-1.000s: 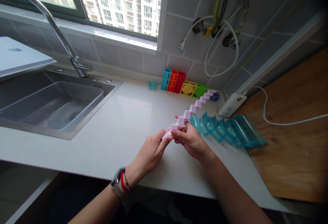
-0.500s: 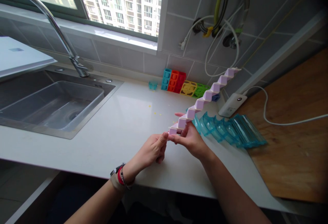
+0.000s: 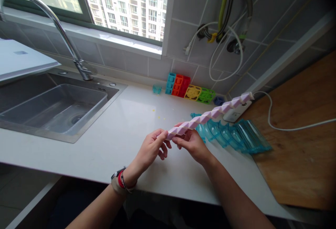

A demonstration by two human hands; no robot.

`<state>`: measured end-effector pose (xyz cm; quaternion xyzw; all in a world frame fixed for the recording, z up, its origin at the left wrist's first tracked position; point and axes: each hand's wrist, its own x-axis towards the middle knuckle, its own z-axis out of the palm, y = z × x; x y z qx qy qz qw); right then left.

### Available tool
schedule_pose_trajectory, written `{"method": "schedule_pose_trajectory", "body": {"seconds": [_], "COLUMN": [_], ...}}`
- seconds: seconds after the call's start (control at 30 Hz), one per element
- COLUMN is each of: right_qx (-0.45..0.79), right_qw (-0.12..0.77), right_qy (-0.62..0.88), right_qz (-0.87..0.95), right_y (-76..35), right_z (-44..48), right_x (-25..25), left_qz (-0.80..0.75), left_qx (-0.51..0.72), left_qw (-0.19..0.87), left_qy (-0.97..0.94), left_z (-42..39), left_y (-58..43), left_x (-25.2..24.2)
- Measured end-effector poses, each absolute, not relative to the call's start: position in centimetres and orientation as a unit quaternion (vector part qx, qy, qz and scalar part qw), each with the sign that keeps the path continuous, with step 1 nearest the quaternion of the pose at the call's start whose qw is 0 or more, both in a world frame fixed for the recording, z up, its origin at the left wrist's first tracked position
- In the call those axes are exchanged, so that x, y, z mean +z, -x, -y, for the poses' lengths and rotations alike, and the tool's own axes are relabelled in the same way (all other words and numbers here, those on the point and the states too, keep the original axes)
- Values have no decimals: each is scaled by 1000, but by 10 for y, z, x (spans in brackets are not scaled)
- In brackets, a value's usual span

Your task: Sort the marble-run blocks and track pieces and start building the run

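Observation:
A long lilac-and-white snake puzzle (image 3: 204, 118), a zigzag row of wedge segments, slants up to the right above the counter. My left hand (image 3: 151, 148) pinches its near end between thumb and fingers; the other fingers curl loosely below. Close by, my right hand (image 3: 194, 145) grips the puzzle from beneath, a few segments along, with its fingertips partly hidden behind it. The far end passes in front of a white power bank (image 3: 235, 113). Under the puzzle's middle lie translucent teal curved plastic pieces (image 3: 227, 134), just beyond my right hand.
Against the tiled wall stand blue, orange-red, yellow and green plastic frames (image 3: 193, 92), with a small teal cup (image 3: 156, 89) beside them. On the left is a sink (image 3: 115, 98) with a tall faucet (image 3: 69, 45). A wooden board (image 3: 299, 159) lies right, crossed by a white cable.
The puzzle's far end has swung down and slightly right, and its segments now show turned at a different angle. My left hand has shifted slightly left and up.

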<state>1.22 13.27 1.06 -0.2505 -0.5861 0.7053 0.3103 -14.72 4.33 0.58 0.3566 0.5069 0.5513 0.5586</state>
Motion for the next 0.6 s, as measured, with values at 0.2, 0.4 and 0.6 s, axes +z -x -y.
{"method": "schedule_pose_trajectory", "body": {"seconds": [0.2,0.4,0.6], "right_qx": [752,780,779], "right_qw": [391,463,461], "right_qy": [251,269,300], "right_qz": [467,324,302], "right_y": [-18,-24,-22], "right_z": [-139,-155,-161], "right_x": [14,15,6], "left_qz": [-523,-514,-374], "left_qx": [656,764,848], "left_qw": [467,369,376], "left_qy": [-280,-129,18], "left_z": [-43,-48,-55], "left_y": [183,225,243], "left_x": [15,14,12]}}
